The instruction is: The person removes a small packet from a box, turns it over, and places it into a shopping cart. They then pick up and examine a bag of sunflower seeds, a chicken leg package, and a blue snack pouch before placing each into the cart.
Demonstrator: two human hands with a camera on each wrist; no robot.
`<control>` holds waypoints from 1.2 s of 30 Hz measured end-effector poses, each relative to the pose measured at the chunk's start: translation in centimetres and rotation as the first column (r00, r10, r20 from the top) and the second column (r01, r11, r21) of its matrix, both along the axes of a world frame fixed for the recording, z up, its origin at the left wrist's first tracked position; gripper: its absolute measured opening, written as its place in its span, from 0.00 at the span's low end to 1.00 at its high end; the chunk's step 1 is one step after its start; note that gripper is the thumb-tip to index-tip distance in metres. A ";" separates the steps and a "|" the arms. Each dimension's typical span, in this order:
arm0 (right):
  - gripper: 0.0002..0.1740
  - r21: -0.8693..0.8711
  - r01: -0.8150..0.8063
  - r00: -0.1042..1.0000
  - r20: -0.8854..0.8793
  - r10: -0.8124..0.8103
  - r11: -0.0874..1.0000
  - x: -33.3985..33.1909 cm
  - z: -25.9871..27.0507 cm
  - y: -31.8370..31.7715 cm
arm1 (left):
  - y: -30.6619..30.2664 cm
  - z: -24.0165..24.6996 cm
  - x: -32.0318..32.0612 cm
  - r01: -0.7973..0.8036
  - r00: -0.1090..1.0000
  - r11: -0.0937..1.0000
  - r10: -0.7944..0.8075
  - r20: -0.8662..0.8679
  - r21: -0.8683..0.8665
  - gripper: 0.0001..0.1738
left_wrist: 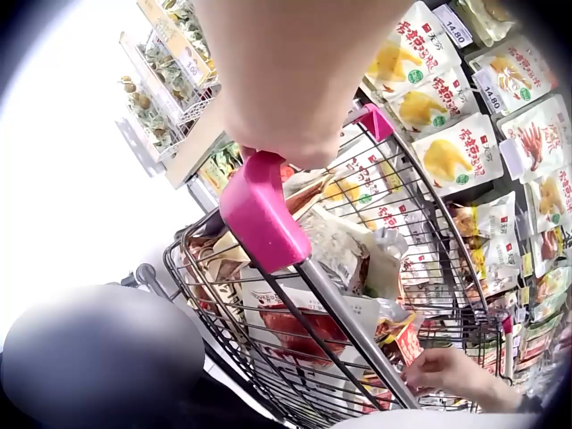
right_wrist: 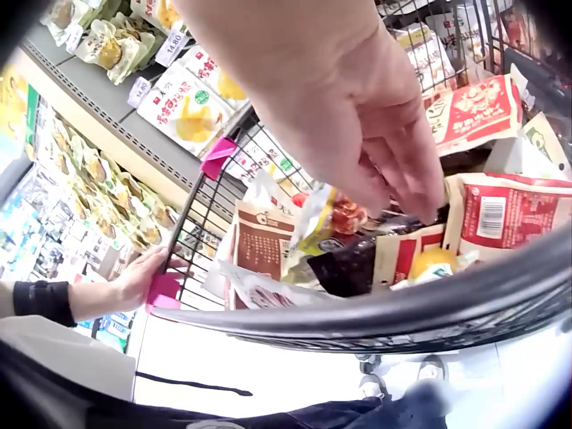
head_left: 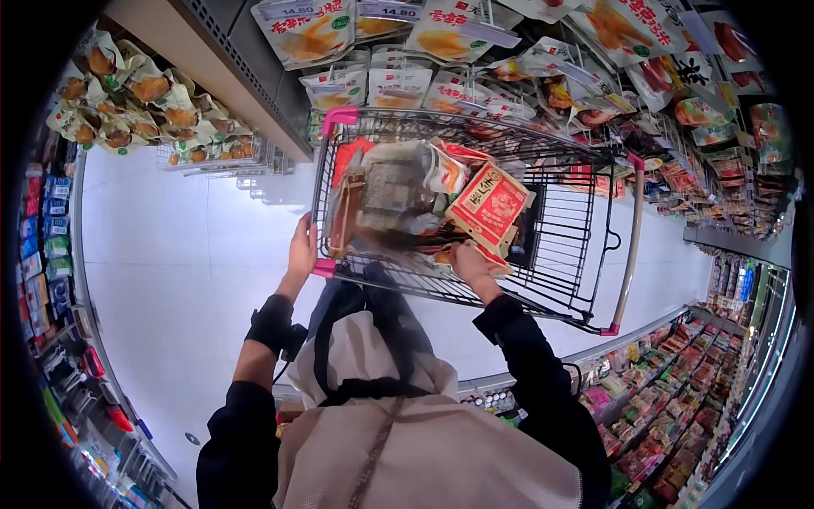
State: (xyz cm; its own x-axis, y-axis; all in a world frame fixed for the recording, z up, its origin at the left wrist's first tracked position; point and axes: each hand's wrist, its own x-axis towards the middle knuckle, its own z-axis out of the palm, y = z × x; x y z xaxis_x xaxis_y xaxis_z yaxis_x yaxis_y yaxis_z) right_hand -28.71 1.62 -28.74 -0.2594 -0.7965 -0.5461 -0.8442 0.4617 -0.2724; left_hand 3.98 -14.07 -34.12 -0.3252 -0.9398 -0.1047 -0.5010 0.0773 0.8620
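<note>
A black wire shopping cart (head_left: 560,254) with pink corner pieces holds a pile of packaged foods. My left hand (head_left: 303,246) grips the cart's end beside a pink corner piece (left_wrist: 264,214); its fingers reach over the wires in the right wrist view. Inside the cart, my right hand (right_wrist: 357,116) reaches down with loosely bent fingers, the tips right at a dark packet (right_wrist: 344,266). Its thumb is hidden there. Close by lie a red and beige packet (head_left: 489,204) and another with a barcode (right_wrist: 509,219). A large clear-and-grey package (head_left: 394,187) fills the cart's left part.
White snack pouches (head_left: 305,34) hang on the rack behind the cart. More bagged goods (head_left: 144,93) fill a display at the upper left. Shelves of packets (head_left: 678,390) run along the lower right. Pale floor (head_left: 170,271) lies left of the cart.
</note>
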 end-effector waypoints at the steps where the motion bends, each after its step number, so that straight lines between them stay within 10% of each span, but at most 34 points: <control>1: 0.08 -0.128 0.009 0.999 0.046 -0.003 0.992 0.4 0.9 -0.9 | -0.2 -0.1 0.0 0.001 1.000 1.000 -0.001 -0.010 -0.003 0.19; 3: 0.07 -0.376 0.046 0.990 0.139 0.008 0.926 1.0 1.7 -3.2 | -0.2 -0.3 -0.1 -0.009 1.000 1.000 0.009 -0.016 0.000 0.18; 9: 0.14 -0.306 0.193 0.936 0.344 -0.081 0.932 2.4 -4.4 -11.2 | 0.1 0.0 -0.4 -0.061 0.996 0.998 0.061 0.058 0.002 0.18; 12: 0.22 -0.327 -0.190 0.981 -0.092 0.169 0.926 3.2 -9.6 -12.7 | 0.1 -0.1 -0.4 -0.060 0.995 0.998 0.062 0.084 -0.023 0.18; 16: 0.17 -0.111 -0.443 0.758 -0.577 0.305 0.890 4.0 -20.1 -12.9 | 0.1 0.4 -0.6 -0.072 0.996 0.997 0.072 0.049 0.002 0.17; 19: 0.21 0.180 -0.324 0.868 -0.333 0.368 0.929 4.4 -19.9 -14.7 | 0.1 0.3 -0.6 -0.062 0.997 0.997 0.064 0.049 -0.036 0.16; 23: 0.29 0.153 0.077 0.990 0.109 -0.095 0.985 3.3 -16.8 -16.2 | -0.1 0.9 -0.7 -0.075 0.995 0.997 0.073 0.068 0.024 0.17; 27: 0.33 0.163 0.660 0.672 0.308 -0.674 0.733 3.2 -22.4 -15.2 | -0.1 0.5 -0.7 -0.079 0.994 0.997 0.079 0.072 0.000 0.17; 36: 0.45 -0.092 0.682 0.708 0.332 -0.623 0.726 11.5 -11.9 -17.6 | 0.0 0.9 -0.6 -0.069 0.995 0.998 0.069 0.067 -0.009 0.17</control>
